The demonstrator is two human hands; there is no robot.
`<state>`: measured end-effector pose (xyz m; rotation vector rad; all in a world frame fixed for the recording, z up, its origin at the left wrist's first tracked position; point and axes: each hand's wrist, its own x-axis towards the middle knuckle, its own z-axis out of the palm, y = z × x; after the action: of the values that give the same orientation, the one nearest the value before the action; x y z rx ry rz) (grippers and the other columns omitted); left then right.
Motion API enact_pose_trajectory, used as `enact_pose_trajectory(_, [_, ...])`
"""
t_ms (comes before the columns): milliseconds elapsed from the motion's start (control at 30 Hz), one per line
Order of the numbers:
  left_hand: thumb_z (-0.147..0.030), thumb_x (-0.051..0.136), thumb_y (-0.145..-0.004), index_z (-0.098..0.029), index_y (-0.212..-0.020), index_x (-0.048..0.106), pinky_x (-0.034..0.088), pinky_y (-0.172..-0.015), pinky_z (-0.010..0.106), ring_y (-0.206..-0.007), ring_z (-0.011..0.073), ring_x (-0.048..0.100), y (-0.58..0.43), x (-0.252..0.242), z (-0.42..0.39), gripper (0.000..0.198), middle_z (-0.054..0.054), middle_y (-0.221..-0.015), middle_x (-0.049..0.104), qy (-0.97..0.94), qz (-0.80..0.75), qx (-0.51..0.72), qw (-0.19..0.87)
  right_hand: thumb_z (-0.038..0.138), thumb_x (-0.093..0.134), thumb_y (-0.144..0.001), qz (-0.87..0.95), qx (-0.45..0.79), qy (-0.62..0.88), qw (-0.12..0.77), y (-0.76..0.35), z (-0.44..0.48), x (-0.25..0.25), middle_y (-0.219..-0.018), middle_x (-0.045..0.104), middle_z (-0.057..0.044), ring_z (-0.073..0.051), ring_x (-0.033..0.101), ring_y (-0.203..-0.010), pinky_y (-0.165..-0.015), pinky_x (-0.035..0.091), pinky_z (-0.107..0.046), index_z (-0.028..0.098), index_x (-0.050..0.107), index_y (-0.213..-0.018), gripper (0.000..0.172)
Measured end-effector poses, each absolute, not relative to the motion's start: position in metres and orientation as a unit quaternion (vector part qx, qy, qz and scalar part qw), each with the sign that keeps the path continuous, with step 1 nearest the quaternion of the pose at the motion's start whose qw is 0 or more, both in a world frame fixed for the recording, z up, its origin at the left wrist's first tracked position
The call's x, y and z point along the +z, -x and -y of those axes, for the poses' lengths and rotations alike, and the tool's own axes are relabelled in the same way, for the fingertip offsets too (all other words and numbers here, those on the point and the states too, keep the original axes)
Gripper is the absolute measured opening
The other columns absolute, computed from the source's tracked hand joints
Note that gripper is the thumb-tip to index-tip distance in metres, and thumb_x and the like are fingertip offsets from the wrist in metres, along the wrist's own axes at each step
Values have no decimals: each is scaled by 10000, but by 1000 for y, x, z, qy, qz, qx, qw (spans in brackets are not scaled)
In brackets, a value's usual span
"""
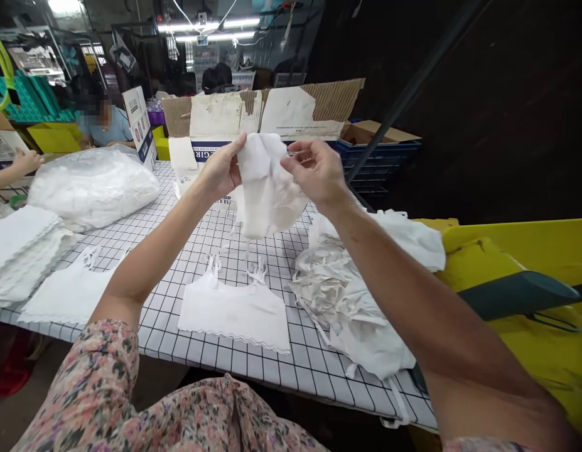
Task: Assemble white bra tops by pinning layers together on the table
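Above the table, my left hand (225,164) grips the upper left edge of a white garment (267,188), which hangs partly crumpled and slightly blurred. My right hand (319,172) has its thumb and fingers pinched at the garment's upper right edge. Below, a white cropped camisole (234,307) with thin straps and a wavy hem lies flat on the grid-patterned cloth (166,326). A loose heap of white garments (351,301) lies beneath my right forearm. To the left, another white camisole (69,289) is spread out, partly covered by my left arm.
A stack of folded white garments (22,251) and a full clear plastic bag (93,188) occupy the left side. An open cardboard box (210,116) stands at the back. Yellow bins (521,245) border the right. A co-worker (107,122) sits beyond the bag; another person's hand (27,162) shows far left.
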<state>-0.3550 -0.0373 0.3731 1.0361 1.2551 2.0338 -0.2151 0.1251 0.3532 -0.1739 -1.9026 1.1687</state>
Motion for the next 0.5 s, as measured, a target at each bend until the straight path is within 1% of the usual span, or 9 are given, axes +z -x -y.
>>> enact_pose_trajectory(33, [-619, 806, -982, -181, -984, 718, 696, -879, 356, -1098, 274, 799, 348, 373, 36, 447, 78, -966, 764, -395, -470, 738, 278, 484, 981, -781, 781, 421, 73, 456, 215, -117, 350, -935, 732, -43, -186, 664, -832, -846, 623, -382, 221, 769, -921, 366])
enact_pose_trajectory(100, [-601, 740, -1022, -178, -976, 713, 683, -848, 342, -1073, 264, 792, 334, 374, 35, 426, 84, -952, 754, -413, -495, 699, 309, 524, 964, -788, 819, 393, 73, 412, 215, -103, 343, -832, 703, -47, -184, 625, -760, -801, 601, -392, 201, 759, -823, 384])
enact_pose_trajectory(167, [-494, 704, -1048, -172, -956, 698, 673, -827, 338, -1019, 240, 778, 326, 373, 39, 335, 85, -951, 743, -423, -529, 660, 324, 547, 903, -842, 818, 471, 76, 321, 217, -96, 335, -757, 681, -53, -194, 621, -715, -754, 591, -404, 191, 741, -764, 399])
enact_pose_trajectory(200, [-421, 695, -1046, -170, -957, 696, 673, -828, 342, -1003, 228, 768, 325, 370, 42, 267, 86, -973, 744, -431, -552, 637, 321, 540, 871, -864, 793, 532, 75, 287, 218, -96, 332, -771, 695, -60, -209, 646, -735, -760, 600, -417, 194, 740, -781, 380])
enact_pose_trajectory(300, [-239, 679, -994, -172, -1012, 718, 666, -847, 348, -990, 199, 744, 332, 349, 55, 79, 88, -1070, 757, -452, -640, 580, 223, 531, 803, -879, 676, 701, 36, 225, 216, -99, 327, -930, 760, -73, -266, 725, -887, -882, 643, -493, 223, 735, -896, 317])
enact_pose_trajectory(367, [-185, 743, -917, -176, -1065, 710, 645, -883, 351, -1028, 198, 728, 337, 323, 61, 152, 102, -1184, 747, -431, -699, 565, 79, 568, 793, -888, 622, 758, -8, 194, 210, -98, 329, -860, 725, -40, -246, 709, -834, -921, 657, -510, 240, 706, -913, 340])
enact_pose_trajectory(433, [-168, 856, -805, -186, -1118, 682, 619, -932, 364, -1087, 214, 707, 336, 293, 61, 358, 113, -1271, 720, -390, -724, 568, -26, 636, 794, -907, 603, 779, -48, 166, 203, -90, 332, -693, 591, 27, -174, 593, -645, -870, 677, -480, 253, 678, -932, 401])
enact_pose_trajectory(467, [-187, 891, -772, -192, -1131, 673, 611, -943, 366, -1098, 219, 701, 333, 278, 60, 419, 110, -1269, 718, -388, -719, 576, -21, 679, 803, -900, 602, 781, -67, 149, 199, -84, 334, -633, 505, 61, -136, 496, -560, -813, 684, -451, 256, 667, -948, 447])
enact_pose_trajectory(500, [-233, 907, -765, -193, -1115, 674, 607, -936, 361, -1077, 218, 702, 329, 265, 59, 422, 100, -1214, 730, -402, -702, 587, 27, 720, 822, -874, 606, 780, -84, 129, 195, -78, 336, -598, 433, 89, -107, 397, -502, -741, 682, -419, 257, 657, -961, 499])
